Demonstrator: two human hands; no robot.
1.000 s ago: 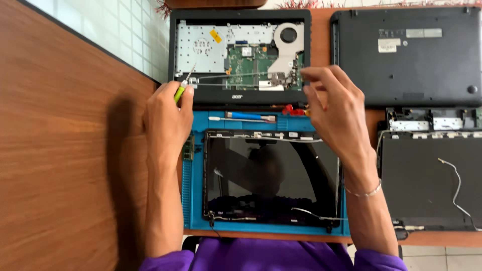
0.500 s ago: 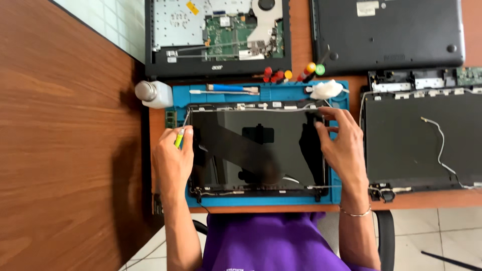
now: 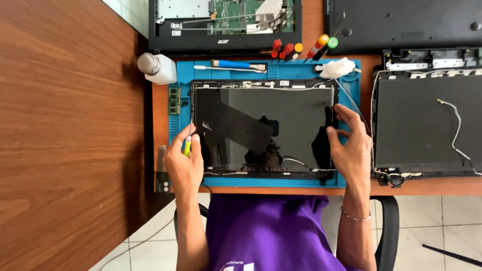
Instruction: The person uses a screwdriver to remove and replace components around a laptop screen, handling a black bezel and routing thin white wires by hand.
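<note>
Laptop screen panel [image 3: 263, 125], a dark glossy rectangle in a thin metal frame, lies flat on a blue rubber work mat [image 3: 351, 173] at the near edge of an orange-brown table [image 3: 427, 186]. At the panel's left edge the left hand [image 3: 185, 163] is closed round a small screwdriver with a yellow-green handle [image 3: 187, 147], its tip upright against the frame. At the right edge the right hand [image 3: 351, 148] is open with fingers spread, its fingertips touching the frame and holding nothing.

A small white label sits on the panel's top frame; its print is too small to make out. A white plastic bottle with a grey cap [image 3: 156, 68] lies at the mat's upper left corner, and a green memory module [image 3: 174, 100] rests in a mat pocket just below it. Red, orange and green screwdriver handles [image 3: 301, 48] line the mat's far rim beside a crumpled white cloth [image 3: 339, 68].

An opened black laptop base with a green circuit board [image 3: 226, 22] is cut off by the top edge, as is a black laptop bottom cover [image 3: 406, 22]. A black lid shell with a loose white cable [image 3: 427, 120] runs out of view at right. Reflections on the glass obscure the panel's surface.
</note>
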